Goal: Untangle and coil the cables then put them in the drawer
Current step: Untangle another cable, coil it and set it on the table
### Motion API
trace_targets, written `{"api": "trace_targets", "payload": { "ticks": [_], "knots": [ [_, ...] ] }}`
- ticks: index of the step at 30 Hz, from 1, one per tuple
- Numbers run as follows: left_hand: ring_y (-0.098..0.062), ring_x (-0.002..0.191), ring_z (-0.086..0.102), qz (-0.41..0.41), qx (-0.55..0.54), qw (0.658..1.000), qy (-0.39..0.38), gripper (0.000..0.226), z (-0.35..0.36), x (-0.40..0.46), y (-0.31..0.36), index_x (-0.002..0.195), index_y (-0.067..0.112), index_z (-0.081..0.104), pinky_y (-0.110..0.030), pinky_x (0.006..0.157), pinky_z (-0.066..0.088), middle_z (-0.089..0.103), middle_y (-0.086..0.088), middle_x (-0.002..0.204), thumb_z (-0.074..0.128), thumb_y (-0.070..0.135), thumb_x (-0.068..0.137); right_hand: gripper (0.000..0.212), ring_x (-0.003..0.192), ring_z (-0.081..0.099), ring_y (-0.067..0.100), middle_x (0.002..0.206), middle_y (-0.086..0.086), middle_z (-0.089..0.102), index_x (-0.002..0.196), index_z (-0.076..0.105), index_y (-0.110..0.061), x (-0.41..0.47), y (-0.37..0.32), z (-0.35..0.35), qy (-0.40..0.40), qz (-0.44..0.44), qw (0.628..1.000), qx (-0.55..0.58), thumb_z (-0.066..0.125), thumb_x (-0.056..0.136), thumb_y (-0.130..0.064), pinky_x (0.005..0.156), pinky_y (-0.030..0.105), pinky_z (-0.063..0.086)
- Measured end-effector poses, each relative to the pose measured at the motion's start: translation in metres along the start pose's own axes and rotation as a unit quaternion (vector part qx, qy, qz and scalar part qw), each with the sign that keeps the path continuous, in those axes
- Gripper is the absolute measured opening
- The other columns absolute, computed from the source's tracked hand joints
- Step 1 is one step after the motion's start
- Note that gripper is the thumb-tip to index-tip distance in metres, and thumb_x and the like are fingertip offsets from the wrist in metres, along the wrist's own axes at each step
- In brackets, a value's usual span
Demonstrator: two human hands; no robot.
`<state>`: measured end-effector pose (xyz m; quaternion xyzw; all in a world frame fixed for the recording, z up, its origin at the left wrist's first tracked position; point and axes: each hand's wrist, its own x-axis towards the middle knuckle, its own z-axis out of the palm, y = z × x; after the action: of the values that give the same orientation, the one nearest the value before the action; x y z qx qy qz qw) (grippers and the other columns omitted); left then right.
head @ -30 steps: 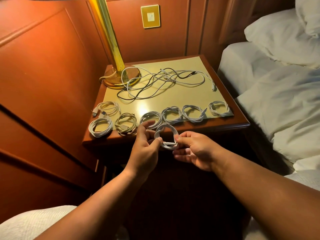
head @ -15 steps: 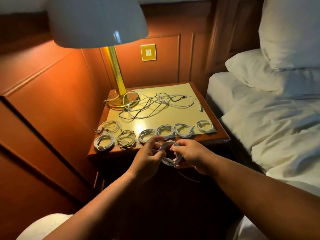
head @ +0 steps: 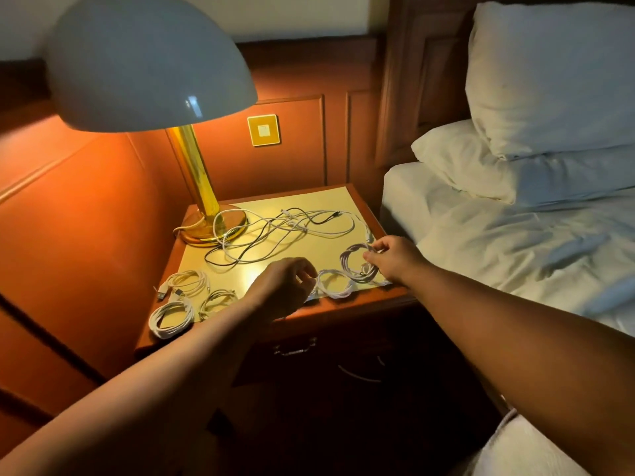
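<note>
at centre frame, right hand fingers pinch a coiled cable over the bench; left hand loosely curled, empty; tangled cables beside lamp behind; bed right.

This is a bedroom, likely in a hotel. A bed with rumpled white sheets and stacked pillows stands against a wooden headboard. Beside it a nightstand with a drawer handle carries a brass lamp under a white dome shade. Red-brown wood panelling with a brass wall switch lines the walls.
</note>
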<state>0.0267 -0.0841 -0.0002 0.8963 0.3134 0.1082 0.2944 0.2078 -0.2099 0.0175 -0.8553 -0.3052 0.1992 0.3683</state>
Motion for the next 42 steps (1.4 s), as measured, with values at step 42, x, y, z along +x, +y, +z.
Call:
{"api": "trace_targets", "payload": {
  "ticks": [42],
  "knots": [
    [-0.026,0.13,0.051,0.009,0.262,0.961,-0.086,0.052,0.044,0.189,-0.029,0.146,0.031,0.044,-0.04,0.103,0.049,0.05,0.001,0.147,0.049,0.02,0.096,0.009,0.092,0.06,0.026,0.102,0.006,0.063,0.101,0.057,-0.019,0.185,0.002,0.02,0.103,-0.029,0.992,-0.059,0.05,0.096,-0.022,0.077,0.037,0.055]
  ]
}}
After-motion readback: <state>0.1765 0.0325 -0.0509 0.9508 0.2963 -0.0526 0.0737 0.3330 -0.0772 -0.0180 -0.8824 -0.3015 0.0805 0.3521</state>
